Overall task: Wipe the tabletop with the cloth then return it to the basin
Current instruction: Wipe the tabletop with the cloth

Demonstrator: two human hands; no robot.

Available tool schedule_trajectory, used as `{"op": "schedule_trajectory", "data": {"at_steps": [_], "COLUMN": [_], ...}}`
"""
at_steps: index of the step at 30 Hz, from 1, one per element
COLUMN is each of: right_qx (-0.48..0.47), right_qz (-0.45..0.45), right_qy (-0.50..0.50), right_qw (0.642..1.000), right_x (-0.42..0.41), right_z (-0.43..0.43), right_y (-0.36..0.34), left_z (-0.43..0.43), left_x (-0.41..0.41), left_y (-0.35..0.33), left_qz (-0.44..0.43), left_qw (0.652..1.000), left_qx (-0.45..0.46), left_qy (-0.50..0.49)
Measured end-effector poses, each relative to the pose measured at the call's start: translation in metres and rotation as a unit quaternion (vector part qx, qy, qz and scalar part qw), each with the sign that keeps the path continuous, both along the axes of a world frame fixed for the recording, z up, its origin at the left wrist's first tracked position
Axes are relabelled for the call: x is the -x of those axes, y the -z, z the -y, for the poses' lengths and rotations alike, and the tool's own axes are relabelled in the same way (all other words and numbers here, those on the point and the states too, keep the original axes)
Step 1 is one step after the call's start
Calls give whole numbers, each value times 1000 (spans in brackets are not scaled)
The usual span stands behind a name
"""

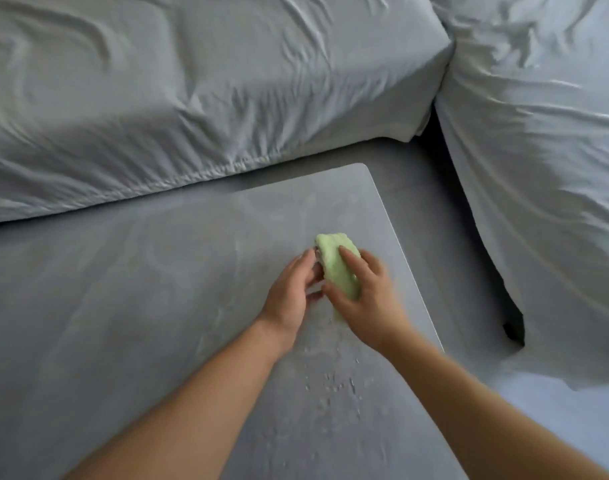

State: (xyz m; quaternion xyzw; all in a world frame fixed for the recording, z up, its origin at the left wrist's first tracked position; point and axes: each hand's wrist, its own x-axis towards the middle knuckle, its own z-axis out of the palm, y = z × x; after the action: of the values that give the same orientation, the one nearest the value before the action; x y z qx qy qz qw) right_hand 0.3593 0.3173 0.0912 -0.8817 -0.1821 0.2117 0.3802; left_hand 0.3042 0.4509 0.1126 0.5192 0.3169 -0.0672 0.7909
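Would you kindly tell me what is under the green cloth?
The grey tabletop lies under the cloth, with droplets nearer the person. The right hand grips the cloth; the patch directly beneath is covered.

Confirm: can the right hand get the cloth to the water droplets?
Probably yes: the droplets sit on open tabletop close to the right hand, which holds the cloth; nothing lies between.

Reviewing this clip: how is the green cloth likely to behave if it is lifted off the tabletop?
Probably floppy: the green cloth is bunched into soft folds under the right hand. Likely wet, so heavier than it looks and perhaps dripping, given the water droplets on the tabletop. Unlikely to slip, since its surface looks fuzzy.
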Motion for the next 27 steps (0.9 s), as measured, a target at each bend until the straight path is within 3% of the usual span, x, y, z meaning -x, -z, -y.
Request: {"op": "schedule_trajectory", "data": {"at_steps": [3, 6, 7, 9, 10, 12, 16, 21, 25, 27], "right_qx": [65, 214, 260, 280, 268, 245, 249, 258, 190, 177], "right_qz": [80, 146, 162, 186, 193, 208, 252, 184, 235, 221], "right_qy": [-34, -74, -84, -108, -124, -157, -193, -13, -222, -210], "right_qw": [994, 963, 948, 935, 936, 934, 915, 948, 927, 936], "right_x": [-53, -91, -97, -100, -99, -93, -104, -134, -93, -123], "right_z": [-22, -49, -55, -64, -68, -74, -64, -98, -95, -83], "right_y": [19, 43, 50, 60, 63, 67, 73, 72, 69, 67], "left_z": [-21, -49, -61, -88, -101, -123, -140, -140, -138, -138], "left_x": [-42, -71, -72, -62, -51, -25, 1, 3, 5, 6], "left_y": [4, 25, 35, 54, 62, 73, 86, 90, 91, 92], "left_qz": [62, 64, 31, -81, -122, -199, -246, -229, -233, -229], "left_qw": [990, 957, 919, 794, 739, 694, 673, 674, 673, 672], "left_qx": [-118, -264, -376, -584, -641, -670, -663, -668, -668, -671], "left_qy": [37, 97, 115, 152, 165, 172, 217, 215, 216, 214]}}
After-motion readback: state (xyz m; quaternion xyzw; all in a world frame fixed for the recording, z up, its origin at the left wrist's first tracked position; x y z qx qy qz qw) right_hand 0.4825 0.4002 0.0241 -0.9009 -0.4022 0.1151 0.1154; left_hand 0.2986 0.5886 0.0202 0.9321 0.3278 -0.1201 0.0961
